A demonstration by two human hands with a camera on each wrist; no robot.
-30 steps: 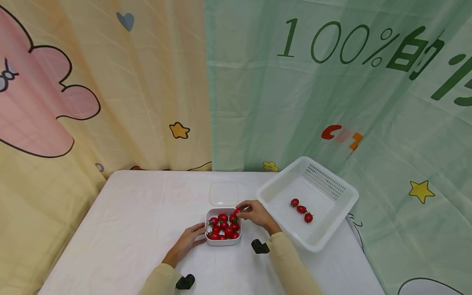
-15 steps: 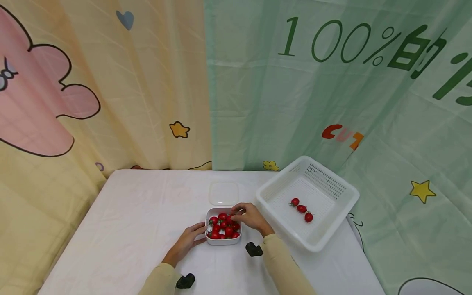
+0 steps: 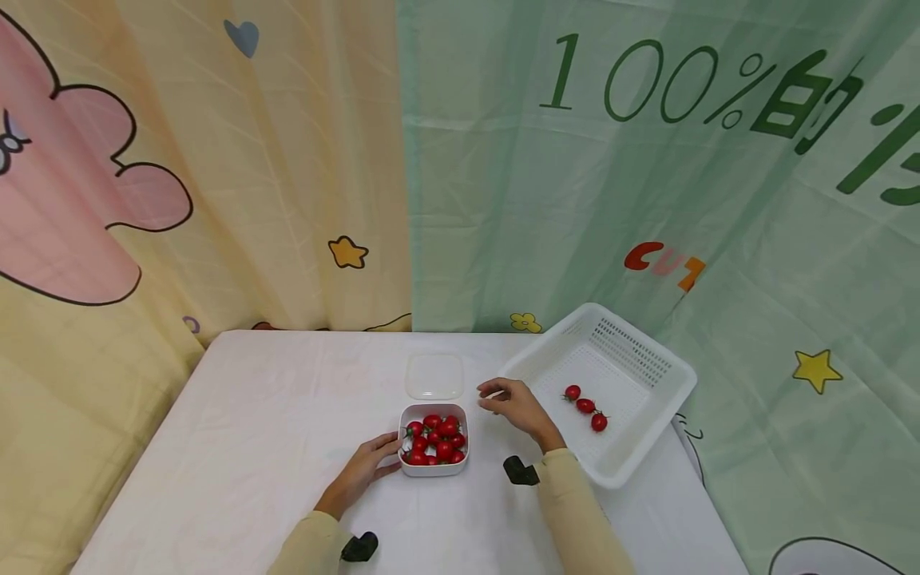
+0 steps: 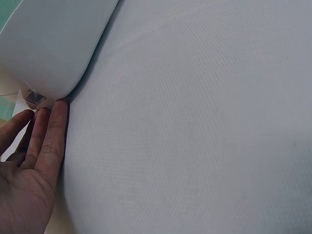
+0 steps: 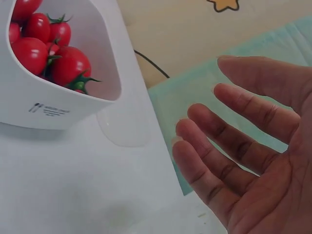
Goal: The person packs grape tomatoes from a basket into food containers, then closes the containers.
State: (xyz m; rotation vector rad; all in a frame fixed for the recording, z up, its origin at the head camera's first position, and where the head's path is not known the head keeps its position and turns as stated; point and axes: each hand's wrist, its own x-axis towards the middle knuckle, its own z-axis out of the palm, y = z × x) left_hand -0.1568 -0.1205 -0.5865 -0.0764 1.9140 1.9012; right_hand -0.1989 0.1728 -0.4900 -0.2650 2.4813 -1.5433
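Observation:
A small white box [image 3: 434,471] full of cherry tomatoes [image 3: 444,451] stands on the table in the head view. My left hand [image 3: 362,471] touches the box's left side with its fingers extended; in the left wrist view, the fingertips [image 4: 59,108] meet the lower wall beside a barcode label. My right hand [image 3: 519,409] is in the air between the box and a large white basket [image 3: 528,371]. It holds nothing, and its fingers are loosely bent and apart in the right wrist view. Three cherry tomatoes [image 3: 585,406] lie in a row on the basket floor.
A clear lid [image 3: 434,377] lies flat on the white tablecloth [image 3: 309,383] just behind the box. The basket reaches the table's right edge. Printed curtains [image 3: 474,200] hang behind and beside the table.
My right hand lowered a cherry tomato into the box's upper right part, let go, and moved back right toward the basket. The left hand stayed against the box.

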